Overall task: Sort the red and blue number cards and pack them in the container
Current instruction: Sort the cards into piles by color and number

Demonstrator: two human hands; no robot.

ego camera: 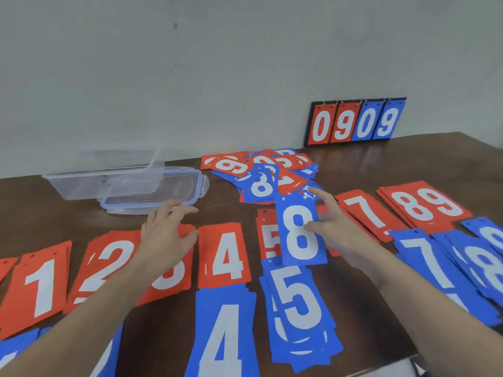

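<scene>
My right hand (333, 227) pinches a blue 8 card (299, 229) by its right edge, holding it above the red 5 pile (268, 235) and the blue 5 pile (298, 303). My left hand (166, 232) hovers with relaxed fingers over the red 3 pile (174, 278), holding nothing. Sorted red piles run 1 (40, 284), 2 (109, 265), 4 (226, 254), 7 (364, 210), 8 and 9 (427, 205). Blue piles lie nearer me: 4 (226, 336), 7 (424, 259), 8 (484, 265). An unsorted heap (266, 172) lies behind. The clear container (81, 183) stands at the far left.
The container's lid (174, 191) lies flat beside it. A scoreboard stand (356, 122) showing 0909 leans on the wall at the back right. The table's front right corner (408, 352) is near the blue 5 pile. Bare wood shows between the lid and the heap.
</scene>
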